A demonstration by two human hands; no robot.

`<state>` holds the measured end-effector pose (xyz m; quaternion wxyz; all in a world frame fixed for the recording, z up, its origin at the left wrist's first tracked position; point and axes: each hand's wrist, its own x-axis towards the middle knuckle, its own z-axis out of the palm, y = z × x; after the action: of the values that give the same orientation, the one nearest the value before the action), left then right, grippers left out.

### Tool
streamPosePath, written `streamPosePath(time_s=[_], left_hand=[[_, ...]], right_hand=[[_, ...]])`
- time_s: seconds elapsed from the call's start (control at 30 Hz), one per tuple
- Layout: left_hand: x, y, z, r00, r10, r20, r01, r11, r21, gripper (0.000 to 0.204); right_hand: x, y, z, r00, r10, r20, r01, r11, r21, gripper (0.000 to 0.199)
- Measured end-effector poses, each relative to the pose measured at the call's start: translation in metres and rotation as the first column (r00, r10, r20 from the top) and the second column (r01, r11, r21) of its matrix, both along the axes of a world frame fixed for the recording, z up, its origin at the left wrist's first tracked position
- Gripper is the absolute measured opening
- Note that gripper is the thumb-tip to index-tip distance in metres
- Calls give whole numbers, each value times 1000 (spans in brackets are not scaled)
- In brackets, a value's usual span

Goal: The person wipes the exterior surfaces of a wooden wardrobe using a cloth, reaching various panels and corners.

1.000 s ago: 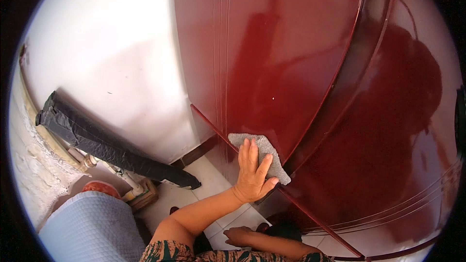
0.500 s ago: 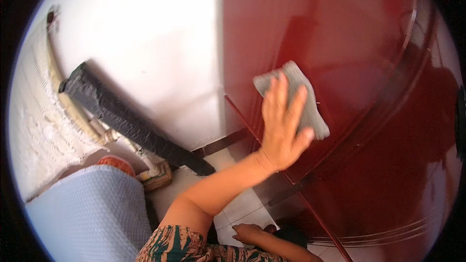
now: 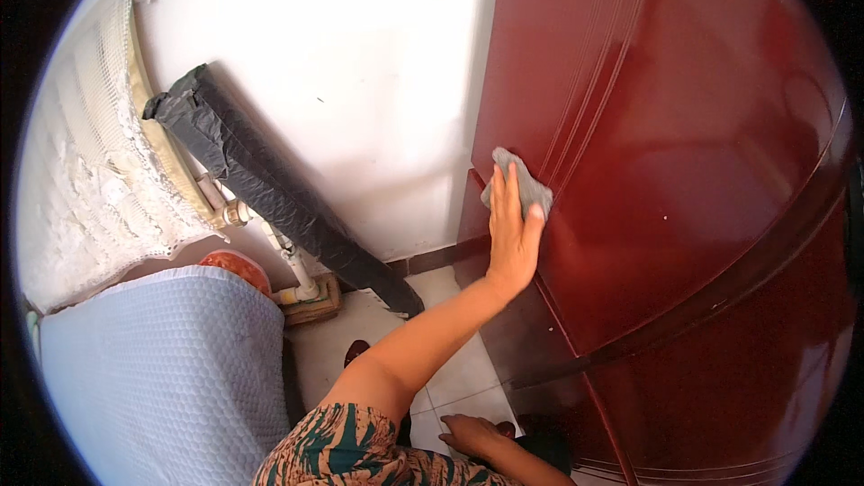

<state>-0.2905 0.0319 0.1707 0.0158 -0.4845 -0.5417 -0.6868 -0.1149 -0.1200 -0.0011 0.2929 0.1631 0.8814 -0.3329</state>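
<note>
- At the far left a white lace curtain hangs, and below it lies a pale blue quilted cover.
- A long roll in black plastic leans on the white wall, beside a white pipe.
- My right hand is low, near the tiled floor; its grip I cannot tell.
- My left hand is flat with fingers stretched, pressing a grey cloth on the dark red wooden door, near its left edge.
</note>
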Motion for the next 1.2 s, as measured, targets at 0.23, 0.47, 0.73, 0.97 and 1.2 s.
streamPosePath(time_s=[0.23, 0.47, 0.73, 0.97, 1.2], left_hand=[[35, -30, -21, 997, -78, -20, 75, 990, -121, 68], [91, -67, -70, 955, -187, -229, 172, 982, -82, 68], [0, 4, -24, 989, 11, 144, 4, 995, -103, 66], [-30, 15, -32, 923, -56, 380, 131, 976, -173, 70], [74, -86, -76, 973, -225, -44, 208, 949, -237, 68]], right_hand=[[3, -1, 4, 1000, -20, -8, 20, 1000, 2, 50], [-2, -1, 18, 997, -45, 66, 47, 998, -33, 51], [2, -2, 10, 999, -13, -41, 13, 1000, 2, 48], [1, -2, 10, 1000, -25, -19, 25, 1000, -10, 50], [-5, -4, 14, 996, -17, 84, 19, 999, -26, 54]])
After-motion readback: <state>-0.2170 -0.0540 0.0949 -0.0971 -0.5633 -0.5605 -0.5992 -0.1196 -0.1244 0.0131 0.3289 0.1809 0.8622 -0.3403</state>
